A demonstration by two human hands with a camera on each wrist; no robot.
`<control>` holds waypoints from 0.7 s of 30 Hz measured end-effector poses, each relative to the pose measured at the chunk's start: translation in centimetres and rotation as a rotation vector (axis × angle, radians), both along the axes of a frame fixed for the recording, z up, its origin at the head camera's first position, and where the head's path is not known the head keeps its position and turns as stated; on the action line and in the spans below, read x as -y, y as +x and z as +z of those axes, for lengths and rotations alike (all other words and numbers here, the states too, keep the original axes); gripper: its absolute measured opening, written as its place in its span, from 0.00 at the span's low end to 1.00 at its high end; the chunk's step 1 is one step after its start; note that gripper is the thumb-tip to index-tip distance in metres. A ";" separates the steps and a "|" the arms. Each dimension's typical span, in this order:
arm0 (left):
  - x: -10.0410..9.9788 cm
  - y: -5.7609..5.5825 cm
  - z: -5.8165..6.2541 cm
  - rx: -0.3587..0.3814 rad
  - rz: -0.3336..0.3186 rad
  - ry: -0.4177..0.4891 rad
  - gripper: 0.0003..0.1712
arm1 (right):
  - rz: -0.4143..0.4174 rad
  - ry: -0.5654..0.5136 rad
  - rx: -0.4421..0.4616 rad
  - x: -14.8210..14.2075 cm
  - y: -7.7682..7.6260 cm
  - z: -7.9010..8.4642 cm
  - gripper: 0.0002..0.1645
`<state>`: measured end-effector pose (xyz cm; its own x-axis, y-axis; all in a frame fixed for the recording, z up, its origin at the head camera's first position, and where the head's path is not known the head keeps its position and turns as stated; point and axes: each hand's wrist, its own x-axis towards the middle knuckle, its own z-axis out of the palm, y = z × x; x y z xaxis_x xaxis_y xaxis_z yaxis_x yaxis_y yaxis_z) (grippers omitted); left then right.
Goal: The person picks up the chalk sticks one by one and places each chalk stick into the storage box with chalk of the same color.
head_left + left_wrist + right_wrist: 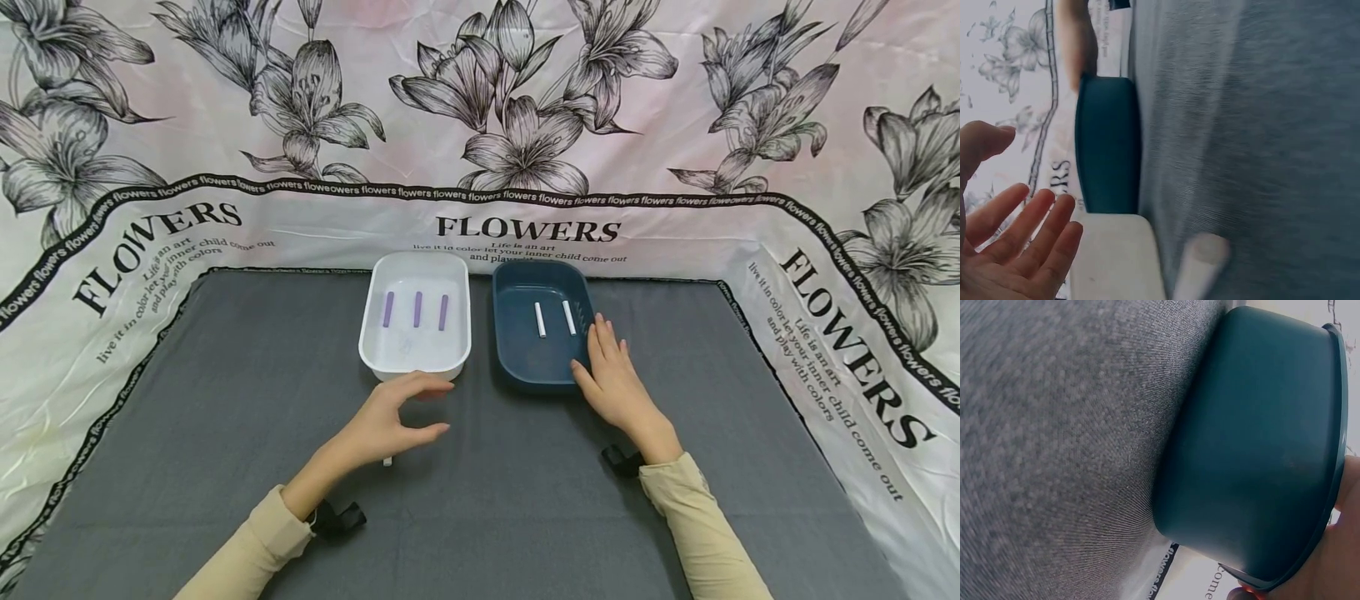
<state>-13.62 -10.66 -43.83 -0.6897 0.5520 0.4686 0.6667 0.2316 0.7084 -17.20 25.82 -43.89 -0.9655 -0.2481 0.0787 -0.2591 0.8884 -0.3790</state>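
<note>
My left hand [386,425] hovers in front of the white tub [416,364], thumb and fingers spread apart, holding nothing. Beneath it, mostly hidden in the head view, a white stick that looks like chalk [387,461] lies on the cloth; its blurred round end [1209,250] shows in the left wrist view. At the dark blue tub [525,375], my right hand [618,387] holds the right rim, thumb over the front corner and fingers along the outer side. Two white sticks [540,320] lie inside the blue tub. Three purple sticks [417,309] lie in the white one.
Both tubs stand side by side on a grey cloth [225,433], near its back edge. Behind them rises a white cloth printed with flowers [525,142] and lettering. Dark wrist straps [337,518] are on both arms.
</note>
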 end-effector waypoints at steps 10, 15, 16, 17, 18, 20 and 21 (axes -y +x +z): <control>2.4 0.7 -2.0 0.059 0.031 0.036 0.25 | 0.004 -0.002 -0.004 0.0 0.0 0.0 0.44; 3.7 0.5 -2.8 0.073 0.056 0.021 0.24 | 0.006 -0.003 -0.008 0.0 0.0 0.1 0.44; 4.0 0.5 -2.9 0.075 0.064 0.012 0.24 | 0.006 -0.002 -0.010 0.0 0.0 0.1 0.44; 4.3 0.5 -3.1 0.074 0.074 0.002 0.24 | 0.006 -0.001 -0.010 0.0 0.0 0.1 0.44; 4.6 0.5 -3.2 0.072 0.083 -0.010 0.25 | 0.006 0.002 -0.011 0.0 0.0 0.1 0.44; 5.1 0.5 -3.3 0.067 0.098 -0.035 0.25 | 0.005 0.004 -0.009 0.0 0.0 0.0 0.44; 5.4 0.5 -3.3 0.063 0.105 -0.046 0.26 | 0.004 0.005 -0.008 0.0 0.0 0.0 0.44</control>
